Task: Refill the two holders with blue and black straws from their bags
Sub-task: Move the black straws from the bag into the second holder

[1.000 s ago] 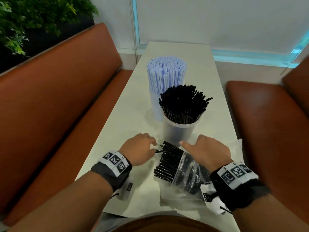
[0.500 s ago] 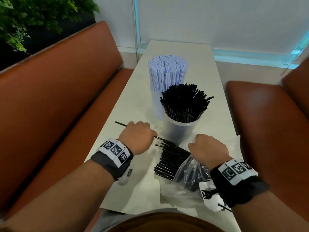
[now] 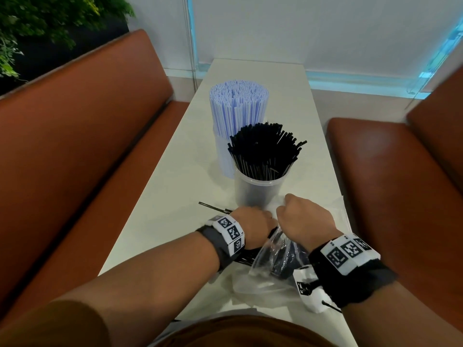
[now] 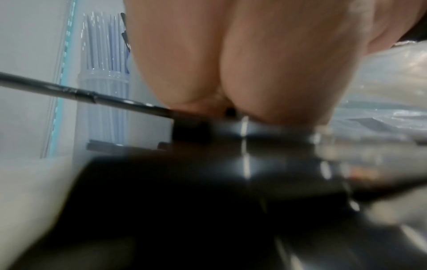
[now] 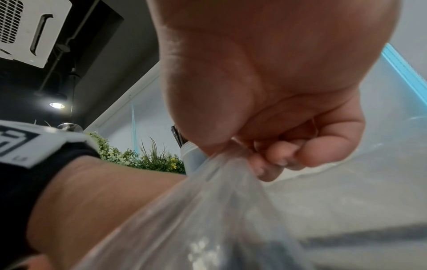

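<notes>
On the white table stand two clear holders: the far one is packed with blue straws, the near one with black straws. In front of the near holder my left hand comes down on a bundle of black straws and grips it. One black straw pokes out to its left. My right hand pinches the mouth of the clear bag, which holds that bundle's other end.
Brown leather benches run along both sides, left and right. A green plant stands behind the left bench. More crumpled clear plastic lies beside my right hand, near the table's right edge.
My left hand carried a single black straw from the left back to the bundle and closed on it. My right hand curled round the bag's mouth and lifted it.
</notes>
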Motion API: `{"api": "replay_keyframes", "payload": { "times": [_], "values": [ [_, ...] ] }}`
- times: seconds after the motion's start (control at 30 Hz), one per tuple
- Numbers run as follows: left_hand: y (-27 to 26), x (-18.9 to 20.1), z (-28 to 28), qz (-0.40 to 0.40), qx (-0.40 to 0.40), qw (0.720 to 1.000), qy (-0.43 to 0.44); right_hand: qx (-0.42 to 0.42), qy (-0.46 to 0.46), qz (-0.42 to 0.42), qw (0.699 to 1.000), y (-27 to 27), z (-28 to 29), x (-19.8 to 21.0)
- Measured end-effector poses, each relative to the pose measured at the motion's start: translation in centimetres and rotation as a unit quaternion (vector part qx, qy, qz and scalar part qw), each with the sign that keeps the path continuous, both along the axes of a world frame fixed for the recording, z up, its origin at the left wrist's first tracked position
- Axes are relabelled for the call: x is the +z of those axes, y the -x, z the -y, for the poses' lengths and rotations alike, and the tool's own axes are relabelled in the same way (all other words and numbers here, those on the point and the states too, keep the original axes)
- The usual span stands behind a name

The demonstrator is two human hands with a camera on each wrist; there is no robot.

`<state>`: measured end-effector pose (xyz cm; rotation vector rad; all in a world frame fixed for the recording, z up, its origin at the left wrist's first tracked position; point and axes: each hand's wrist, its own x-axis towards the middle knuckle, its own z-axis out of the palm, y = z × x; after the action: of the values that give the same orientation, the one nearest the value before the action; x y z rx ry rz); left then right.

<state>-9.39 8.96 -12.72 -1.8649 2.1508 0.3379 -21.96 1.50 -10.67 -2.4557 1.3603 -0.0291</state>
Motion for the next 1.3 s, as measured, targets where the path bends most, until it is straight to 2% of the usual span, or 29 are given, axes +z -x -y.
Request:
{"api": "replay_keyframes", "payload": {
  "times": [0.27, 0.37, 0.57, 0.73, 0.8, 0.87, 0.93, 1.0, 1.07, 1.17, 1.23, 1.3],
  "values": [
    [-1.5, 1.1, -0.6, 0.071, -0.037, 0.994, 0.075, 0.006, 0.009, -0.009, 1.000, 0.1, 0.7, 0.3],
    [-3.3, 1.4, -1.6, 0.050, -0.010, 0.994, 0.100, -0.001, 0.013, 0.018, 1.000, 0.2, 0.8, 0.1],
    [-7.3, 0.6, -4.4, 0.005, 0.058, 0.995, 0.087, -0.005, 0.010, 0.065, 0.998, 0.3, 0.4, -0.3],
    [-10.8, 0.0, -7.0, -0.056, 0.117, 0.988, 0.087, -0.001, 0.023, 0.060, 0.998, 0.5, 0.5, -0.6],
    [-12.4, -0.2, -8.1, -0.070, 0.136, 0.984, 0.093, -0.001, 0.039, 0.112, 0.993, 0.4, 0.3, -0.5],
    [-13.5, -0.3, -9.2, -0.086, 0.151, 0.980, 0.098, 0.010, 0.053, 0.237, 0.970, 0.2, -0.3, 0.1],
    [-13.8, -0.2, -9.8, -0.104, 0.158, 0.976, 0.106, 0.024, 0.034, 0.382, 0.923, -0.1, -1.2, 0.9],
    [-13.0, 0.2, -9.7, -0.126, 0.152, 0.971, 0.133, 0.034, -0.024, 0.493, 0.869, -0.6, -2.2, 1.5],
    [-11.3, 1.0, -8.8, -0.152, 0.133, 0.965, 0.169, 0.054, -0.084, 0.519, 0.849, -1.3, -3.2, 1.9],
    [-8.0, 2.4, -6.7, -0.147, 0.093, 0.960, 0.219, 0.076, -0.139, 0.467, 0.870, -2.0, -4.3, 1.8],
    [-6.4, 3.2, -5.5, -0.126, 0.088, 0.960, 0.234, 0.062, -0.112, 0.483, 0.866, -1.9, -4.2, 2.0],
    [-5.4, 3.7, -4.6, -0.113, 0.098, 0.958, 0.246, 0.013, -0.074, 0.528, 0.846, -1.6, -3.6, 2.7]
  ]
}}
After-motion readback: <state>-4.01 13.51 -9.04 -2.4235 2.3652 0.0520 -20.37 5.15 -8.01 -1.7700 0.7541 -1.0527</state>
